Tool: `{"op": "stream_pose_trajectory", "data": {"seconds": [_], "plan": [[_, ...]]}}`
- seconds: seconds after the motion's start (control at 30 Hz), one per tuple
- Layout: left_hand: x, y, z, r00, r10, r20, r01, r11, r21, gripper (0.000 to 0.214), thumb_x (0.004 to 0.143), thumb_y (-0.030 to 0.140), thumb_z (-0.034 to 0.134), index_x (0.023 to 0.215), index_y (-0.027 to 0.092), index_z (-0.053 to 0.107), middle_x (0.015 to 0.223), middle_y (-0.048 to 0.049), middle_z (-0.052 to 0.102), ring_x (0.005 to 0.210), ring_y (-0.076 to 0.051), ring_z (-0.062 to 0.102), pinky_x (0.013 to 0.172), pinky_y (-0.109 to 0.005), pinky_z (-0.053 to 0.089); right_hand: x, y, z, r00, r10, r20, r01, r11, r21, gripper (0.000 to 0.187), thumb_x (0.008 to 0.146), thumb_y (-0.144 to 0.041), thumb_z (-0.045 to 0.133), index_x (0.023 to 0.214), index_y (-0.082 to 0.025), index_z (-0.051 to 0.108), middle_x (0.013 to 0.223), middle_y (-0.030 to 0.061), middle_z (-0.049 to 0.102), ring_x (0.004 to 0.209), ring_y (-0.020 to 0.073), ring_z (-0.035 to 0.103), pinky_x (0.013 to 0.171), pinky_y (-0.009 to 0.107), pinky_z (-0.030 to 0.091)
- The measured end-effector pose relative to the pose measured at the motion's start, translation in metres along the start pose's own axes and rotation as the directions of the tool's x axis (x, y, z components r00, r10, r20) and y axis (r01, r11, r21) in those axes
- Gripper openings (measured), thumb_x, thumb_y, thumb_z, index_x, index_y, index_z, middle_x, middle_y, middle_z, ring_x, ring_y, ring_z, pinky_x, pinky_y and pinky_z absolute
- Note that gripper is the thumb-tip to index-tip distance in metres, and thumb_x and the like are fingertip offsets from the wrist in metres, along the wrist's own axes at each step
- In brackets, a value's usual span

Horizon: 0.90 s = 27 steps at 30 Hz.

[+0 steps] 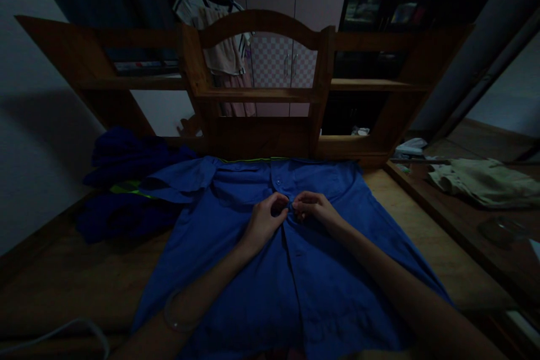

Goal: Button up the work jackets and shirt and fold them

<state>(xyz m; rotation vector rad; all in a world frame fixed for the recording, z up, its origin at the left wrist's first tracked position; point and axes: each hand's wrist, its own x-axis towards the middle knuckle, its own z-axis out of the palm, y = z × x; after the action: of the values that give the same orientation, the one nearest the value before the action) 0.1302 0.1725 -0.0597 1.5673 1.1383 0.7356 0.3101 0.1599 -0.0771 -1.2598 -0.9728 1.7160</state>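
Observation:
A blue button-front shirt (219, 259) lies spread on the wooden desk, its front placket running down the middle toward me. My left hand (266, 218) pinches the placket edge between thumb and forefinger. Close beside it, my right hand (314, 208) has its fingertips pressed together on the other side of the same spot. A button (278, 182) shows on the placket just above my hands. What lies between the fingertips is too small and dark to make out. A clear bangle circles my left forearm.
Darker blue folded clothes (130, 214) with a yellow-green strip lie to the left. A wooden shelf rack (257, 95) stands along the back. At the right are a pale folded cloth (485, 180) and a glass (502, 230). A white cable (80, 322) crosses the front left.

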Motion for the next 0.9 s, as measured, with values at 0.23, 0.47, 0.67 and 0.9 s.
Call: {"op": "stream_pose_trajectory", "data": {"seconds": [0.23, 0.47, 0.67, 0.9], "plan": [[0.003, -0.006, -0.001, 0.997, -0.079, -0.020, 0.079, 0.997, -0.007, 0.018, 0.067, 0.024, 0.074, 0.084, 0.022, 0.068, 0.079, 0.0000, 0.069, 0.075, -0.017, 0.063, 0.071, -0.025, 0.047, 0.001, 0.002, -0.001, 0.999, -0.032, 0.037, 0.032, 0.999, -0.013, 0.031, 0.066, -0.042, 0.074, 0.075, -0.014, 0.063, 0.062, -0.0005, 0.063, 0.052, 0.0100, 0.056, 0.053, 0.022, 0.044], [0.004, -0.012, -0.001, 0.997, -0.077, 0.020, 0.078, 0.996, -0.035, 0.019, 0.068, 0.025, 0.073, 0.086, 0.021, 0.068, 0.080, -0.0013, 0.069, 0.075, -0.017, 0.063, 0.070, -0.025, 0.047, 0.002, 0.004, -0.002, 0.998, -0.039, 0.055, 0.042, 0.998, -0.046, 0.032, 0.067, -0.044, 0.074, 0.075, -0.014, 0.064, 0.061, -0.0009, 0.062, 0.050, 0.0092, 0.054, 0.052, 0.022, 0.044], [0.003, -0.010, -0.004, 0.999, -0.044, -0.009, 0.044, 0.999, -0.004, 0.015, 0.074, 0.029, 0.069, 0.086, 0.021, 0.069, 0.084, -0.0020, 0.070, 0.079, -0.018, 0.065, 0.073, -0.025, 0.048, 0.001, 0.004, -0.002, 0.995, -0.093, 0.027, 0.095, 0.992, -0.080, 0.034, 0.068, -0.046, 0.074, 0.077, -0.015, 0.064, 0.062, -0.0010, 0.061, 0.052, 0.0097, 0.054, 0.053, 0.023, 0.045], [0.005, -0.012, -0.003, 0.997, -0.073, -0.030, 0.072, 0.997, -0.009, 0.016, 0.074, 0.032, 0.068, 0.085, 0.020, 0.068, 0.080, -0.0021, 0.070, 0.074, -0.017, 0.065, 0.070, -0.024, 0.048, 0.002, -0.001, 0.000, 0.977, -0.172, -0.129, 0.161, 0.983, -0.092, 0.032, 0.077, -0.047, 0.065, 0.087, -0.017, 0.061, 0.059, -0.0026, 0.058, 0.048, 0.0099, 0.053, 0.050, 0.023, 0.044]]}}
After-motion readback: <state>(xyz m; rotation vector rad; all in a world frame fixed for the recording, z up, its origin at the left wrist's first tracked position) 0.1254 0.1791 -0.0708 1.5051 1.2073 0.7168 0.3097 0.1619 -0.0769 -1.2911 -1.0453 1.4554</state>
